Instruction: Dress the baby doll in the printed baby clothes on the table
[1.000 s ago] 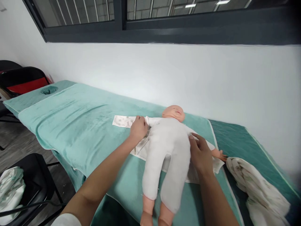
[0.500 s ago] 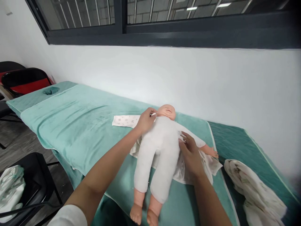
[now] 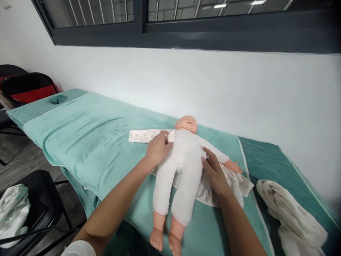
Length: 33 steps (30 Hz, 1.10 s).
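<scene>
Now one doll (image 3: 181, 167), one printed garment (image 3: 226, 183) beneath; left hand (image 3: 157, 149) pinching sleeve, lower than before; right hand (image 3: 214, 172) flat, released, on doll's side.

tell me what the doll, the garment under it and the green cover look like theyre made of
The doll: head, hand and feet look like smooth, slightly glossy plastic or vinyl; the body looks like matte white cloth, probably stuffed. The garment under it seems thin printed cotton, creasing softly. The green cover looks like plush towelling with a brushed sheen. The left hand and right hand rest at the doll's sides.
</scene>
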Each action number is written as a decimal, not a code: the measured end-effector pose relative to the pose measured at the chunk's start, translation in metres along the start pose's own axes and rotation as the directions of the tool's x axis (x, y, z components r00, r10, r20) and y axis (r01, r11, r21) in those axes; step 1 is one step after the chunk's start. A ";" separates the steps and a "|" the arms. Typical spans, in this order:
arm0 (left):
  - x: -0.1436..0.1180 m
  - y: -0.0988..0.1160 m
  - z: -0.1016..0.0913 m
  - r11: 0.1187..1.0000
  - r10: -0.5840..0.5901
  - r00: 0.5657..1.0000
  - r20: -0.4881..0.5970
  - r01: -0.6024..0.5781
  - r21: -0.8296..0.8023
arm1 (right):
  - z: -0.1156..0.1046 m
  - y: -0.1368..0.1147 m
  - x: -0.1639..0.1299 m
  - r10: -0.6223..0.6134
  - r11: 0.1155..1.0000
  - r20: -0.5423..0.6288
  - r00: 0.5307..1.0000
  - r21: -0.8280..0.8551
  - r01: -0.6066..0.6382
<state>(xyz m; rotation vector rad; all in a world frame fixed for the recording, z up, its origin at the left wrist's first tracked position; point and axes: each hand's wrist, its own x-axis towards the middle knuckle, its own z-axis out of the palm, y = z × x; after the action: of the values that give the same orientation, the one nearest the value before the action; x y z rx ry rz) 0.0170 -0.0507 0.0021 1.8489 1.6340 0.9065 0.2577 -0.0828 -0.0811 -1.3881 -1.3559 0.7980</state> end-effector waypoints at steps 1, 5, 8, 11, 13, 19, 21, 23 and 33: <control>-0.006 -0.003 -0.001 1.000 -0.010 1.000 -0.025 0.011 0.016 | 0.000 0.001 0.000 0.001 1.000 0.003 1.000 -0.003 -0.001; -0.034 -0.013 -0.001 0.996 0.007 0.998 -0.058 -0.002 0.086 | -0.002 0.004 0.000 0.019 1.000 0.016 1.000 -0.006 -0.019; -0.052 -0.020 0.002 0.990 0.044 0.998 -0.052 -0.036 0.137 | -0.002 0.005 0.000 0.036 0.999 0.017 0.999 -0.015 -0.036; -0.059 -0.029 0.009 0.984 0.044 0.996 -0.080 -0.030 0.177 | -0.002 0.003 -0.001 0.039 0.999 0.017 0.999 -0.024 -0.039; -0.057 -0.035 0.012 0.978 0.023 0.995 -0.101 -0.001 0.207 | -0.002 0.003 -0.001 0.037 0.999 0.016 0.999 -0.028 -0.037; -0.050 -0.046 0.018 0.909 -0.040 0.998 -0.054 0.059 0.412 | -0.002 0.002 -0.001 0.011 1.000 0.023 1.000 -0.025 -0.010; -0.051 -0.047 0.019 0.880 -0.038 0.999 -0.018 0.042 0.474 | -0.002 0.001 -0.001 0.016 0.999 0.029 0.999 -0.032 -0.015; -0.052 -0.048 0.020 0.865 -0.029 0.999 -0.018 0.034 0.502 | -0.002 0.000 -0.001 0.015 0.999 0.029 0.999 -0.040 -0.014; -0.036 -0.064 0.017 0.999 0.049 0.961 -0.271 -0.043 0.029 | -0.002 -0.002 -0.002 0.020 0.999 0.029 0.999 -0.040 -0.019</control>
<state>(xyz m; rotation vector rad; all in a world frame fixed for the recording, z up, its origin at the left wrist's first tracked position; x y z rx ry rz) -0.0136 -0.0762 -0.0615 1.8494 1.7724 1.2125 0.2583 -0.0858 -0.0790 -1.4271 -1.3899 0.8111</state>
